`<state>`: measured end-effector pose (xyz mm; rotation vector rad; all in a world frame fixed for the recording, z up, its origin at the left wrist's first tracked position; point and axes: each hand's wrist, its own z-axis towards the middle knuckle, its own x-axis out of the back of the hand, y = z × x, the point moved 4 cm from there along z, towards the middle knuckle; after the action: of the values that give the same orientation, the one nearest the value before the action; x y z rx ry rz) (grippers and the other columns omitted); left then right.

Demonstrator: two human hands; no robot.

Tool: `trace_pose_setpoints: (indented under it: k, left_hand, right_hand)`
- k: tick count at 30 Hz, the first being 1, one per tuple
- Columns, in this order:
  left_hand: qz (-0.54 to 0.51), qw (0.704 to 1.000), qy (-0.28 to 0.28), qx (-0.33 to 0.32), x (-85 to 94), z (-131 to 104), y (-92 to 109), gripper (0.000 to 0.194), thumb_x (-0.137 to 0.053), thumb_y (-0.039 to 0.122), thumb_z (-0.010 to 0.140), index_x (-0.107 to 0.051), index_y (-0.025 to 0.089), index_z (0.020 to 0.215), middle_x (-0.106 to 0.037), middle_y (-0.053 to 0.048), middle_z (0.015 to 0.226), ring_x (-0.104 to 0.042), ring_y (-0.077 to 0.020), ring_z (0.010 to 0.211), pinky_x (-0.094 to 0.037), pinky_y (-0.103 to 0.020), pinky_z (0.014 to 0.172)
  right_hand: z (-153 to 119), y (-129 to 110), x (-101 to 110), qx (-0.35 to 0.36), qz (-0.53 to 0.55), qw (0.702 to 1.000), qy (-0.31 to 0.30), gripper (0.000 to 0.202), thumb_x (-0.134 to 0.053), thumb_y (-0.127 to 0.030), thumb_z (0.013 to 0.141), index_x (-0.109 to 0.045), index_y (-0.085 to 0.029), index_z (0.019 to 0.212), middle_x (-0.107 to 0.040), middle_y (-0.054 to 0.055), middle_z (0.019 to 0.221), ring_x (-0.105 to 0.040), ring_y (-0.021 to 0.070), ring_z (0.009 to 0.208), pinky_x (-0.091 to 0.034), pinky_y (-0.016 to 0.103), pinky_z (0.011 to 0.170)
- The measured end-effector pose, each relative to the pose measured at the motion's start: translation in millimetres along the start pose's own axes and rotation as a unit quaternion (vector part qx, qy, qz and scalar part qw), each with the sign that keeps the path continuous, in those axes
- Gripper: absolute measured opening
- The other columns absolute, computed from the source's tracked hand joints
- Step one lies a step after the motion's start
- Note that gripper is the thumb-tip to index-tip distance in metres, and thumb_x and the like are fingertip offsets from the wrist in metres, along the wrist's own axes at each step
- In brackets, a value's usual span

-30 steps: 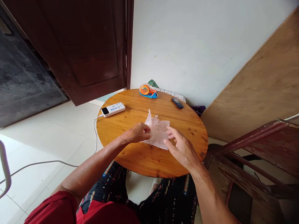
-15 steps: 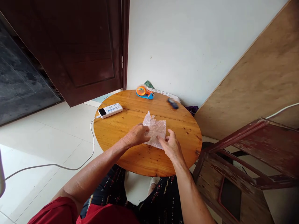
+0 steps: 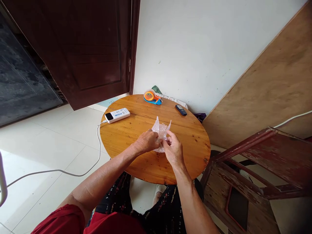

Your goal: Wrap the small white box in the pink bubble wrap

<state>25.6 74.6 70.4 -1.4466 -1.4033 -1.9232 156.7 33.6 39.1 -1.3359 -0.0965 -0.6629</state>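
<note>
A piece of clear bubble wrap is on the round wooden table, its two side edges standing up between my hands. My left hand grips the wrap's left side with bent fingers. On the opposite side my right hand pinches the wrap between thumb and fingers, folding it inward. Whether anything lies inside the wrap is hidden by the hands and the folds.
An orange and blue tape dispenser stands at the table's back. A white power bank with a cable lies at the left, a dark mobile phone at the back right. A wooden chair holding a red-edged tablet stands at the right.
My right hand has moved left and closed on the bubble wrap, drawing its right side up and inward. The wrap is now narrower, and the hands are closer together.
</note>
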Motion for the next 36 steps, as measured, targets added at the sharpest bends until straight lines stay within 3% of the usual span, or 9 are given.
trace_pose_setpoints:
  k: [7,13,15,18,22,27,36]
  left_hand:
    - [-0.010,1.000,0.000,0.000,-2.0,1.0,-1.9,0.025,-0.053,0.027,0.085,-0.072,0.013,0.092,-0.067,-0.016,0.096,-0.067,-0.0260,0.083,-0.048,-0.032,0.071]
    - [-0.052,0.999,-0.003,-0.012,-5.2,-0.5,-7.9,0.024,-0.055,0.026,0.084,-0.071,0.012,0.093,-0.068,-0.013,0.092,-0.065,-0.0228,0.079,-0.048,-0.029,0.069]
    - [-0.075,0.997,-0.008,-0.017,-5.3,-0.6,-10.0,0.028,-0.056,0.026,0.083,-0.070,0.012,0.103,-0.069,-0.012,0.093,-0.065,-0.0214,0.080,-0.049,-0.028,0.070]
    - [-0.105,0.994,-0.018,-0.013,-4.0,-0.6,-13.5,0.049,-0.061,0.022,0.078,-0.060,0.010,0.125,-0.070,-0.010,0.098,-0.066,-0.0196,0.085,-0.050,-0.025,0.073]
    - [-0.167,0.985,-0.030,0.018,-1.6,-2.4,-17.6,0.065,-0.060,0.018,0.076,-0.048,0.006,0.140,-0.070,-0.009,0.104,-0.066,-0.0185,0.087,-0.051,-0.024,0.074]
    - [-0.196,0.980,-0.025,0.024,-1.1,-3.8,-16.4,0.064,-0.061,0.025,0.079,-0.049,0.007,0.140,-0.069,-0.009,0.105,-0.065,-0.0197,0.089,-0.051,-0.028,0.080]
    - [-0.191,0.981,0.029,0.030,-8.8,0.9,-22.8,0.063,-0.063,0.020,0.074,-0.052,0.011,0.136,-0.069,-0.005,0.099,-0.063,-0.0168,0.078,-0.051,-0.026,0.073]
  right_hand:
    - [3.0,-2.2,-9.2,0.011,0.009,0.999,-0.041,0.052,-0.056,-0.037,0.079,-0.061,-0.012,0.124,-0.073,0.008,0.086,-0.066,0.0214,0.072,-0.053,0.034,0.070]
    - [-8.5,-4.9,-7.3,0.014,0.025,0.999,-0.039,0.053,-0.057,-0.040,0.081,-0.060,-0.013,0.127,-0.075,0.009,0.093,-0.068,0.0210,0.074,-0.054,0.033,0.070]
    - [-14.7,-7.6,-6.5,0.022,0.032,0.998,-0.043,0.053,-0.056,-0.042,0.085,-0.058,-0.013,0.129,-0.075,0.011,0.100,-0.070,0.0228,0.083,-0.055,0.034,0.075]
    - [-22.3,-11.3,-5.4,0.045,0.036,0.997,-0.052,0.049,-0.048,-0.038,0.091,-0.055,-0.016,0.135,-0.075,0.010,0.107,-0.069,0.0235,0.097,-0.053,0.036,0.086]
    - [-24.1,-10.3,-5.5,0.054,0.042,0.995,-0.072,0.050,-0.048,-0.032,0.090,-0.051,-0.018,0.138,-0.075,0.009,0.110,-0.067,0.0233,0.103,-0.050,0.039,0.094]
    - [-20.1,-3.9,-4.8,0.013,0.083,0.992,-0.094,0.055,-0.047,-0.032,0.090,-0.043,-0.016,0.143,-0.073,0.011,0.114,-0.068,0.0230,0.097,-0.053,0.039,0.087]
    - [-19.0,-15.9,-14.8,0.089,-0.010,0.989,-0.121,0.069,-0.057,-0.017,0.080,-0.038,-0.020,0.146,-0.070,0.008,0.107,-0.064,0.0163,0.073,-0.055,0.032,0.073]
